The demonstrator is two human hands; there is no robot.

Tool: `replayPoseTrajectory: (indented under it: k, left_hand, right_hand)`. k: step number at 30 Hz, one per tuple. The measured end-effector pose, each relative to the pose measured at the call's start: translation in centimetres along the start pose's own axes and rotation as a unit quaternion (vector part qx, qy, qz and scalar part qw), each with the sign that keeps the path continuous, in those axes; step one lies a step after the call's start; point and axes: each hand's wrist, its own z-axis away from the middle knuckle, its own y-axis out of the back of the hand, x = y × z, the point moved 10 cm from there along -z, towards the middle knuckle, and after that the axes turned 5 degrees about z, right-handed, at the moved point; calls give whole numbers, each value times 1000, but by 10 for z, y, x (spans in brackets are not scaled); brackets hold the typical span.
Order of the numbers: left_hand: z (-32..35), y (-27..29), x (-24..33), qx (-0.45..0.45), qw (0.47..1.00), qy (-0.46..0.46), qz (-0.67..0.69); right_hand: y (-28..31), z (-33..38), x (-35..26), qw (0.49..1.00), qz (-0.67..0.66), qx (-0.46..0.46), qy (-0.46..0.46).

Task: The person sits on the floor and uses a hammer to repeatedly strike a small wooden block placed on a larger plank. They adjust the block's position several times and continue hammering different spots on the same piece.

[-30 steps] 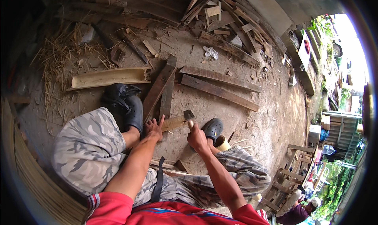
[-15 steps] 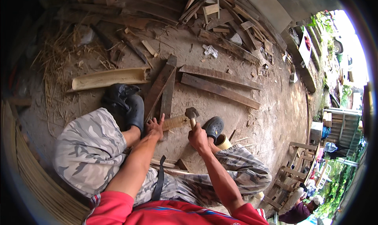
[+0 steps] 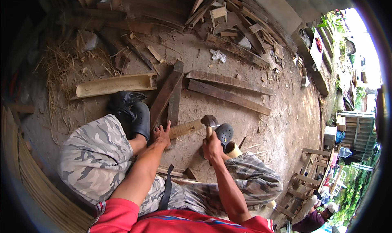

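My right hand (image 3: 212,146) is closed around the wooden handle of a hammer (image 3: 209,121). The dark metal head is up, at the right end of a short, pale yellow-brown bamboo or wood piece (image 3: 185,128); I cannot tell whether they touch. At the other end of this piece rests my left hand (image 3: 161,136), its index finger stretched out and its fingers apart. Part of the piece is hidden under that hand. Just beyond the left hand, two dark boards (image 3: 166,95) meet at an angle on the dirt ground.
Dark clogs (image 3: 141,120) are on my feet. A split bamboo half (image 3: 116,85) lies far left, and two long planks (image 3: 228,96) lie ahead. Scrap wood (image 3: 241,25) is heaped at the back. Beside my right foot is a bamboo tube (image 3: 232,149). Another person (image 3: 310,221) is at lower right.
My right hand and the hammer have moved a little to the right, toward the right clog. My left hand stays almost in place on the pale piece.
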Motion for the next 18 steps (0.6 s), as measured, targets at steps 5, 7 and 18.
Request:
replayPoseTrajectory:
  k: [5, 7, 18]
  left_hand:
    - [12, 7, 4, -7, 1000, -13, -11]
    - [11, 8, 4, -11, 1000, -7, -14]
    - [4, 2, 4, -16, 1000, -17, 2]
  right_hand:
    - [48, 13, -31, 981, -117, 124, 93]
    - [50, 20, -44, 966, -164, 150, 136]
    - [-43, 10, 18, 991, -117, -41, 42]
